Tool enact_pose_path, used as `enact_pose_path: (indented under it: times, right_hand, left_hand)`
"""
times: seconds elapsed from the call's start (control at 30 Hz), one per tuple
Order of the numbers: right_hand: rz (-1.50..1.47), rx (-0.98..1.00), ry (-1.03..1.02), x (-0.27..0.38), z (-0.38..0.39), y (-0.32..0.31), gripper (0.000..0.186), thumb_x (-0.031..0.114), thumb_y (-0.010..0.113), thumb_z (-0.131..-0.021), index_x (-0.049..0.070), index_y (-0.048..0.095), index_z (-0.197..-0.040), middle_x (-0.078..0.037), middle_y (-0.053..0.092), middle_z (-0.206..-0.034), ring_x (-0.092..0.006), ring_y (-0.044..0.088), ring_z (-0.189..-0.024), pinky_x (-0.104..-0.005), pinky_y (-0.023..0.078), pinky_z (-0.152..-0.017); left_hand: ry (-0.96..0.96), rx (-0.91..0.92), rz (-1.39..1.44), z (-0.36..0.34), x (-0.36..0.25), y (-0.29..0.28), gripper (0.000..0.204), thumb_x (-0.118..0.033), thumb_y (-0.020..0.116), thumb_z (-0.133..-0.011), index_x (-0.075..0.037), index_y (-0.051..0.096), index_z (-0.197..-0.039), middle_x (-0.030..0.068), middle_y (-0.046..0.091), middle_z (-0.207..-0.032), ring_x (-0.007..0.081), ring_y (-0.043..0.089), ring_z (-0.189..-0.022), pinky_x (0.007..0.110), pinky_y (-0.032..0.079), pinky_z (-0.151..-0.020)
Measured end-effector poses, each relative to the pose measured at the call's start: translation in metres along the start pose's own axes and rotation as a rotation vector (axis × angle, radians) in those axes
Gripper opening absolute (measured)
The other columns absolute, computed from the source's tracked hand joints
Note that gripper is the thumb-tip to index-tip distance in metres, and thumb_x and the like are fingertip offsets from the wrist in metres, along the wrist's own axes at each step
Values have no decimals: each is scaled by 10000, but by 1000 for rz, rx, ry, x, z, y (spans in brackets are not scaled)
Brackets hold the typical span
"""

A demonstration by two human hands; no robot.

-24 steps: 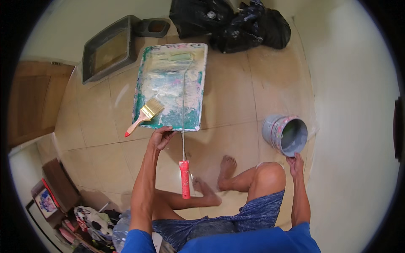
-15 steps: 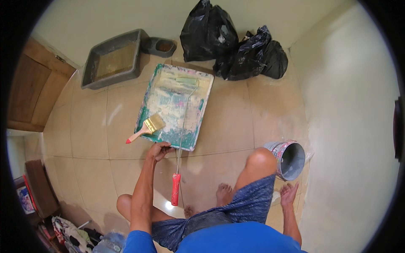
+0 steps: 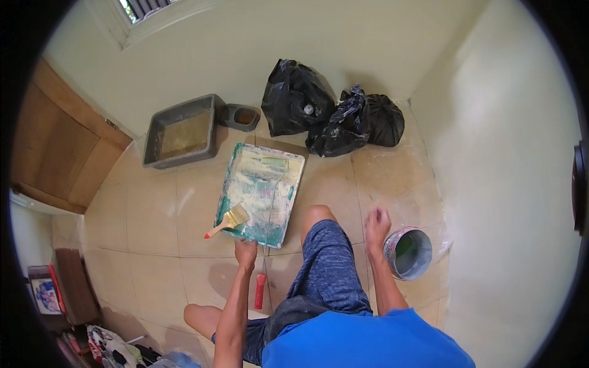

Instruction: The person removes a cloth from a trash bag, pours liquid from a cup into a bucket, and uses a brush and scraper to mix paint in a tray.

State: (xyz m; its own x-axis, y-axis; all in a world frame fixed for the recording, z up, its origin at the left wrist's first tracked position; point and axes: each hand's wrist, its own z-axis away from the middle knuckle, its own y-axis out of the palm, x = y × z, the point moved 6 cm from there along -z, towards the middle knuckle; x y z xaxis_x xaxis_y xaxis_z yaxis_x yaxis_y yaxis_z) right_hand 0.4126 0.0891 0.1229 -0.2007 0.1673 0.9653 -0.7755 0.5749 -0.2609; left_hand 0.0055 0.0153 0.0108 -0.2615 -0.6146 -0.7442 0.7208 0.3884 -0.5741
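Observation:
My left hand grips the near edge of a paint-smeared tray. A paint roller with a thin metal rod lies in the tray, its red handle jutting out beside my left forearm. A flat brush with a wooden, red-tipped handle rests across the tray's left side. My right hand is raised above the floor, just left of and beyond a grey paint bucket, not holding it; its fingers are smeared by motion. The bucket has dark green inside.
A grey basin and small two-well bowl sit along the back wall beside black plastic bags. A wooden door is at left, clutter at lower left, a pale wall at right.
My right hand has let go of the bucket and moved up and leftward. My view has tilted up, showing a window. My left hand still grips the tray.

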Motion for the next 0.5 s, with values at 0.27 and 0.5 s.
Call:
enact_pose_path:
  times: [0.27,0.5]
  right_hand:
    - [120,-3,-487,145,-180,81,251,220,644,-689,58,615,-879,-73,566,-719,-205,561,-645,-294,458,-623]
    - [375,182,-675,156,-232,113,220,213,641,-657,62,621,-816,-106,571,-754,-268,559,-688,-330,449,-644]
  left_hand:
    - [813,262,-89,53,-311,61,263,-161,632,-698,-19,554,-906,137,580,-741,266,575,-686,339,455,-649]
    - [1104,49,-230,27,-455,174,251,-188,629,-690,-36,556,-876,141,520,-756,299,543,-725,387,425,-620]
